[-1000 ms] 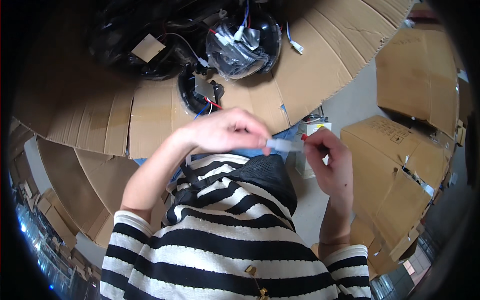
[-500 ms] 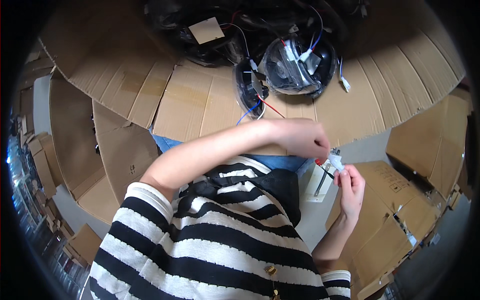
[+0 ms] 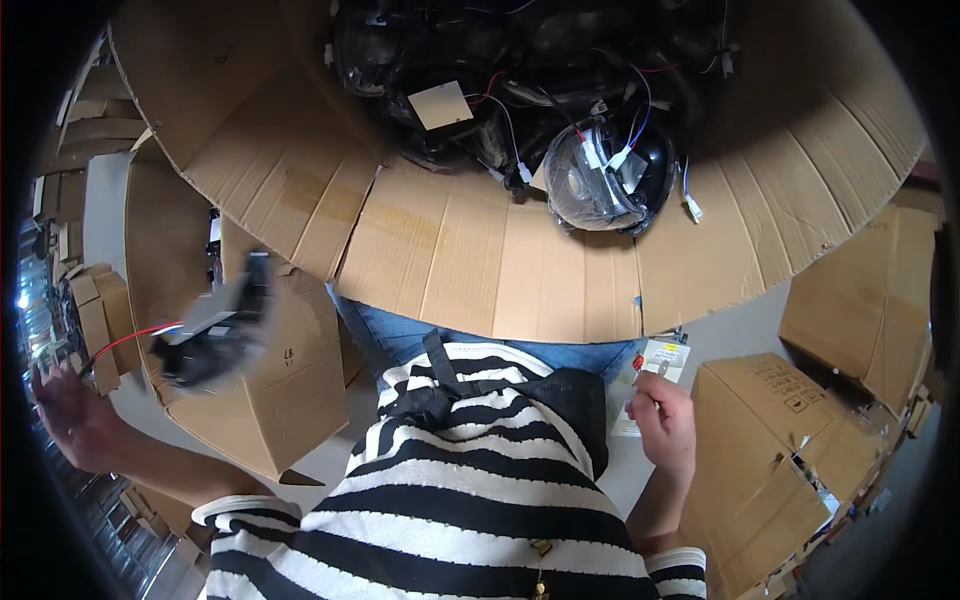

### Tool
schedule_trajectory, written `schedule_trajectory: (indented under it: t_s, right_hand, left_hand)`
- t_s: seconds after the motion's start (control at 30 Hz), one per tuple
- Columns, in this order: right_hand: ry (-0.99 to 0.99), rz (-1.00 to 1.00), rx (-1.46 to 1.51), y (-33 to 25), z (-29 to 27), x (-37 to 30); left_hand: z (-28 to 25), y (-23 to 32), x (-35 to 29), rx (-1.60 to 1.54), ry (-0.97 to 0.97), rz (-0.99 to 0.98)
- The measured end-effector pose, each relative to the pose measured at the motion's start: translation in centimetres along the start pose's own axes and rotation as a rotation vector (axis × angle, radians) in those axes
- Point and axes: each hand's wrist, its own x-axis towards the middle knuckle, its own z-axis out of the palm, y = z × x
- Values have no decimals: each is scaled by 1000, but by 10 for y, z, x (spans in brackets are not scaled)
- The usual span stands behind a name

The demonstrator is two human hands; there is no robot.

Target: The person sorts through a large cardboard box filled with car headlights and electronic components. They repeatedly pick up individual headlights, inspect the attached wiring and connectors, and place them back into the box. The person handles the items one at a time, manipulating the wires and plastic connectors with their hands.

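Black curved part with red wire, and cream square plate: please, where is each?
Black curved part with red wire [image 3: 218,345]: head view, its blurred body.
Cream square plate [image 3: 440,105]: head view, middle of its flat side.

A workshop or packing area, it seems — a makeshift one. A huge open corrugated brown cardboard carton [image 3: 480,265] holds piled black plastic units [image 3: 540,60] with thin wires and white connectors, beside a round plastic-wrapped black unit [image 3: 600,185]. More large brown cardboard boxes [image 3: 765,435] stand on the smooth grey floor [image 3: 738,318] — and loose brown cardboard [image 3: 95,310] crowds the far left.
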Motion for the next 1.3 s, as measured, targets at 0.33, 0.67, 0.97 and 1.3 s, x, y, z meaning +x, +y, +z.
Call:
schedule_trajectory:
  t_s: [0.33, 0.67, 0.97, 1.3]
  right_hand:
    - [-220, -30, 24, -9, 15, 12]
    - [-252, -52, 47, -19, 21, 22]
    - [-254, -102, 86, -10, 30, 17]
    - [-292, -57, 57, -15, 29, 36]
  left_hand:
    - [-73, -257, -98, 839, -60, -611]
    - [321, -193, -56, 719, -790, -254]
    - [406, -300, -55, 1097, -1035, 3]
    - [346, -242, -78, 304, -621, -278]
